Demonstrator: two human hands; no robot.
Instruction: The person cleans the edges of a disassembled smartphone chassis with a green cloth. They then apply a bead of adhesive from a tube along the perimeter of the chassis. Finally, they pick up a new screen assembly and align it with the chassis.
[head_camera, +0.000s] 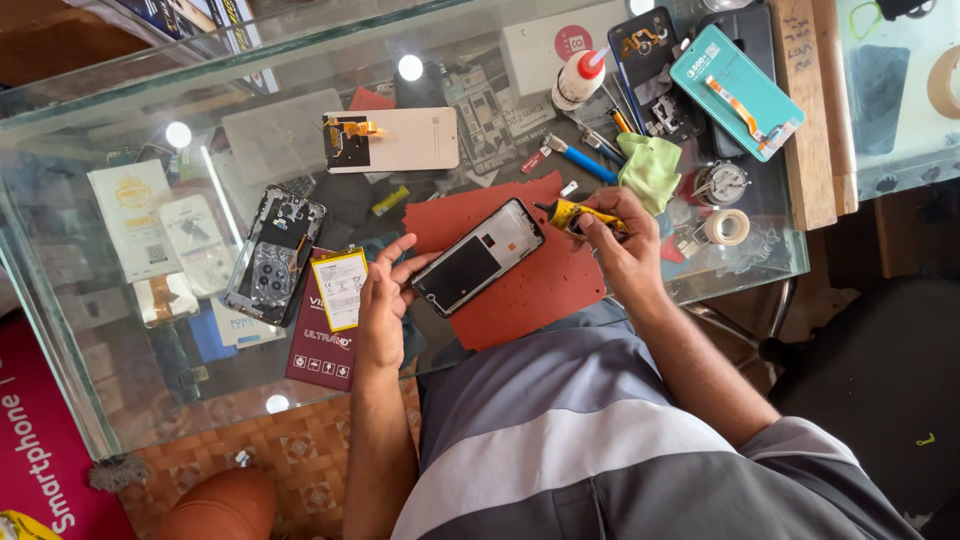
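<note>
both hands work over a red mat (520, 290) on the glass worktop (90, 330). left hand (385, 295) has its fingers half spread, fingertips steadying the near edge of a phone frame (478, 256), not wrapped around it. right hand (620, 245) is closed around a small yellow glue tube (580, 216) whose dark nozzle points at the frame's upper corner.

seen from the head camera, the frame lies flat and slanted on the mat, a thin rigid rectangle with a dark inner panel and a pale rim. it looks light, stiff, probably fragile, best taken by its long edges. the tube seems soft and squeezable. the mat looks rubbery and matte. left of it lie a yellow-labelled battery (340, 288) and a phone back shell (275, 255). a green cloth (650, 168) sits crumpled behind the right hand.
</note>
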